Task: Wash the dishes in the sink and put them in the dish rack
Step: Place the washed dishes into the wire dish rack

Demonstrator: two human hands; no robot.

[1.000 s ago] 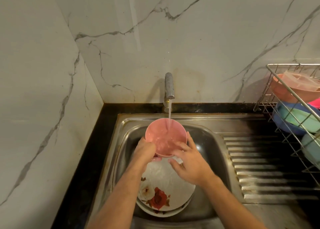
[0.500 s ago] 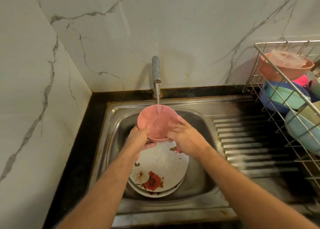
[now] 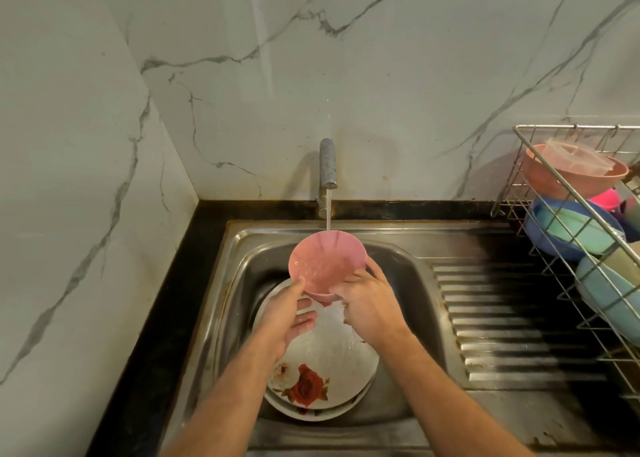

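- Over the back of the sink (image 3: 239, 259), under the tap (image 3: 327, 162), a pink bowl (image 3: 327, 261) is tilted toward the person.
- Likely light, stiff and slippery when wet; best gripped at the rim and base.
- Left hand (image 3: 287, 318) thumb on the near rim, fingers spread below; right hand (image 3: 369, 302) fingers curl round its side.
- Smooth, glossy, water running inside.

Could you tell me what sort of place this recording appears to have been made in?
Most likely a home kitchen. A steel sink with a ribbed drainboard sits under a running tap, a wire dish rack holds coloured bowls, and the hands rinse a pink bowl above floral plates.
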